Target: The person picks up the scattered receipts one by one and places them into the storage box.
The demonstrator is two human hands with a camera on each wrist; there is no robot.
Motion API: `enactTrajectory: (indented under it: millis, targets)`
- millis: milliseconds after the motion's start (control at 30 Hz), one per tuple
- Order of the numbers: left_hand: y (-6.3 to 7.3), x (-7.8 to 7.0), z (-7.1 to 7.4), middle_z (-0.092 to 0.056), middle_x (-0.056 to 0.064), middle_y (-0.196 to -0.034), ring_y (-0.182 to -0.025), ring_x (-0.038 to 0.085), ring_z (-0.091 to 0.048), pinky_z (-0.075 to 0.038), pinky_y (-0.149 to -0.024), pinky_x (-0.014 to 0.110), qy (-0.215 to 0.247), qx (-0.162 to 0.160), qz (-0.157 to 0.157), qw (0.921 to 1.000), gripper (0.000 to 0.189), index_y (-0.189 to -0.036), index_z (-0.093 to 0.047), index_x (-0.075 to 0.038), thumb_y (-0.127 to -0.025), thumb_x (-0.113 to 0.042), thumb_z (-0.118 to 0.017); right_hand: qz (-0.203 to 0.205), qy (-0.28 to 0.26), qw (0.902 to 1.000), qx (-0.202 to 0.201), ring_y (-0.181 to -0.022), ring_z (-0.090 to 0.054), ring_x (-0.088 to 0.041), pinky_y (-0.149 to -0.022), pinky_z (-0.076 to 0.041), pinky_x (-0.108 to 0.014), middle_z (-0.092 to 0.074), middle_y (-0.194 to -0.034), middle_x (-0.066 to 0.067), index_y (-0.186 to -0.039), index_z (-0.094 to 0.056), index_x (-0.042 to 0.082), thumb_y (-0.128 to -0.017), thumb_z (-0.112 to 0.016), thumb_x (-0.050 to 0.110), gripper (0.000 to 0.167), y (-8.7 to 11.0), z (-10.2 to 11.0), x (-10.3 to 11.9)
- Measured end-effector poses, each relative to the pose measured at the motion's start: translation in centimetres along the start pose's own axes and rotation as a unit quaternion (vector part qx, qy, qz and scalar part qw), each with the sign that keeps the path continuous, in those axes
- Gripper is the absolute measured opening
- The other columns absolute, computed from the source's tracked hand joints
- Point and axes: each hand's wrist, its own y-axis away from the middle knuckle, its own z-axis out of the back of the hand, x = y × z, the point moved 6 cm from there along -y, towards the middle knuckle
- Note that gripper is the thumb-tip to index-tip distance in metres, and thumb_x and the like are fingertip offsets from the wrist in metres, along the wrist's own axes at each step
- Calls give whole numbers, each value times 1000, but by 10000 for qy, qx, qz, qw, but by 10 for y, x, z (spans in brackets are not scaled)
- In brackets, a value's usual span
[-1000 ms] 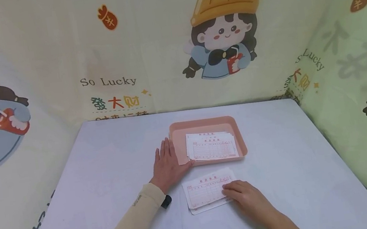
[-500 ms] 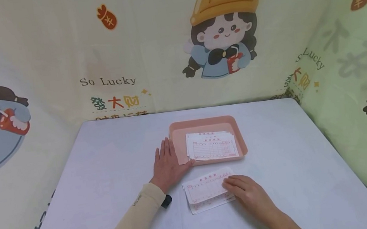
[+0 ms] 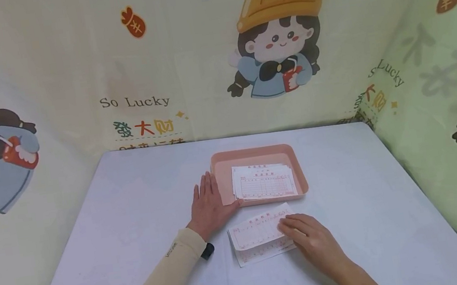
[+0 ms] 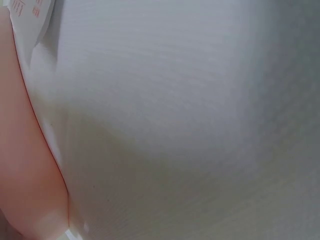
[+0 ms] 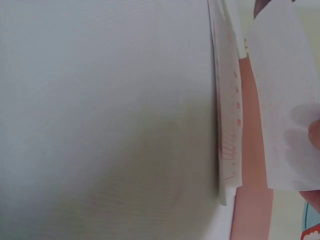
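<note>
- So, close in, the right hand (image 3: 314,242) has a paper slip (image 3: 255,236) by its right end, fingers and thumb pinching it.
- Up it comes off the pile (image 3: 266,253)! The right wrist view shows a gap between the two, with a strip of pink visible through it.
- Red print and ruled lines run across that slip, and more red print peeks out below its near edge.
- Over on the other side, the left hand (image 3: 211,208) lies flat with its fingers straight, holding nothing, set against the left end of a pink tray (image 3: 222,177); its thumb reaches along the tray's near side.
- Inside the tray, towards its right side, sits another stack of printed slips (image 3: 265,186), edges not quite lined up.
- The pile lies on the white counter (image 3: 143,188), just in front of the tray, between the hands.
- A beige sleeve (image 3: 164,278) covers the left forearm, a black band (image 3: 207,251) showing at the wrist.
- Behind it all hangs a pale backdrop (image 3: 197,44), with a cartoon figure (image 3: 276,48) in a yellow hat.
</note>
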Motion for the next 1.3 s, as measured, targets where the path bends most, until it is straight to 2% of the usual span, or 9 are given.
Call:
enactTrajectory:
  millis: [267, 533, 600, 700, 800, 833, 933, 1167, 1300]
  targets:
    - [0, 0, -1, -19, 25, -163, -153, 37, -19, -20, -122, 53, 43, 24, 1, 10000, 114, -156, -17, 5, -85, -79, -47, 164, 38, 9997, -185, -111, -65, -26, -94, -52, -38, -73, -119, -6, -121, -71, 9, -107, -35, 30, 44, -8, 10, 2]
    - [0, 1, -4, -16, 24, -164, -153, 37, -17, -19, -123, 53, 53, 113, 53, 9999, 115, -156, -16, 4, -84, -80, -46, 118, 90, 9993, -343, -109, -65, -28, -103, -47, -30, -73, -115, -9, -119, -72, 7, -107, -28, 29, 51, -13, 18, -5]
    - [0, 1, -4, -16, 24, -164, -153, 37, -17, -19, -123, 53, 26, 116, 46, 9999, 115, -156, -15, 4, -84, -80, -46, 110, 86, 9993, -356, -109, -65, -28, -106, -45, -29, -73, -115, -9, -118, -72, 6, -107, -36, 25, 43, -14, 20, -7]
    - [0, 1, -4, -16, 24, -164, -153, 37, -17, -19, -123, 53, -29, 94, 27, 9999, 115, -156, -15, 4, -84, -80, -46, 49, 142, 9993, -333, -109, -65, -29, -104, -47, -31, -73, -115, -10, -117, -73, 5, -95, -65, 7, 24, -17, 23, -11]
    - [-1, 1, -3, -17, 24, -164, -153, 37, -17, -19, -123, 54, -5, 40, 30, 10000, 116, -156, -16, 4, -84, -81, -46, -79, 228, 9992, -320, -110, -65, -29, -100, -50, -34, -73, -115, -11, -116, -73, 5, -69, -82, -7, 50, -20, 24, -15]
    - [0, 1, -3, -17, 24, -164, -153, 37, -17, -19, -123, 54, 4, 33, 31, 10000, 116, -156, -16, 5, -84, -80, -46, -126, 247, 9991, -317, -110, -65, -29, -100, -50, -35, -73, -115, -11, -116, -73, 5, -63, -84, -10, 56, -21, 25, -16]
    - [1, 1, -3, -18, 24, -163, -153, 37, -19, -21, -122, 53, -27, 5, 15, 10000, 112, -156, -17, 5, -86, -76, -47, -267, 257, 9986, -372, -109, -65, -30, -101, -49, -32, -73, -115, -12, -115, -73, 4, -60, -85, -11, 59, -22, 25, -21]
    - [1, 2, -4, -16, 24, -164, -153, 36, -16, -19, -123, 53, 23, 141, 35, 9999, 109, -156, -14, 5, -88, -73, -46, -499, 181, 9975, -455, -112, -63, -31, -113, -35, -19, -72, -117, -14, -117, -72, 3, -67, -82, -11, 53, -25, 26, -33]
    - [1, 1, -4, -19, 25, -163, -153, 37, -18, -21, -122, 53, 48, 13, -4, 10000, 109, -155, -16, 7, -87, -72, -48, -500, 268, 9971, -504, -111, -64, -31, -108, -44, -26, -72, -116, -14, -117, -72, 3, -67, -83, -11, 53, -29, 25, -36]
